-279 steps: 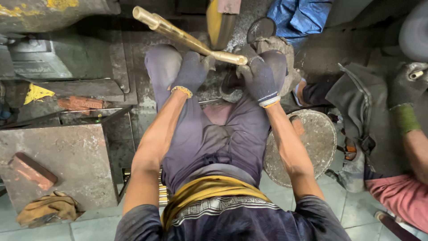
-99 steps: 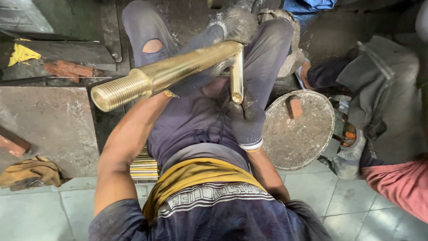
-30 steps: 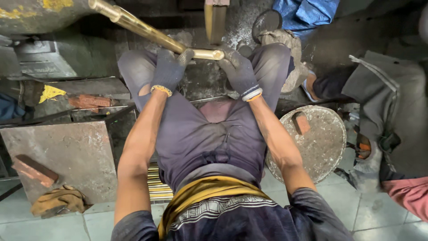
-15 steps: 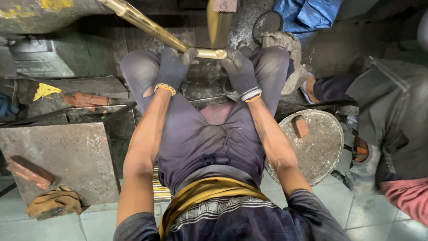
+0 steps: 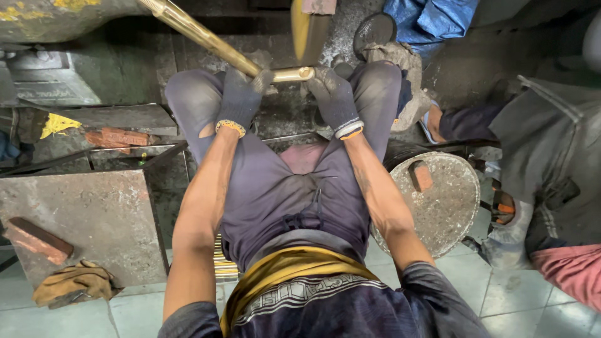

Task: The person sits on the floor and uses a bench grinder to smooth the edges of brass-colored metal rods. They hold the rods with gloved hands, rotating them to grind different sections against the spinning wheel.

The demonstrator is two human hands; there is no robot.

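Two gloved hands grip one long brass rod: left hand closed round it, right hand clasping its end

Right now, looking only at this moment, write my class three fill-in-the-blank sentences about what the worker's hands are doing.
1. Both hands wear dark ____.
2. The left hand and right hand grip a long ____-coloured metal rod.
3. A brick piece lies on the ____ metal plate by the person's right knee.

Missing words: gloves; brass; round
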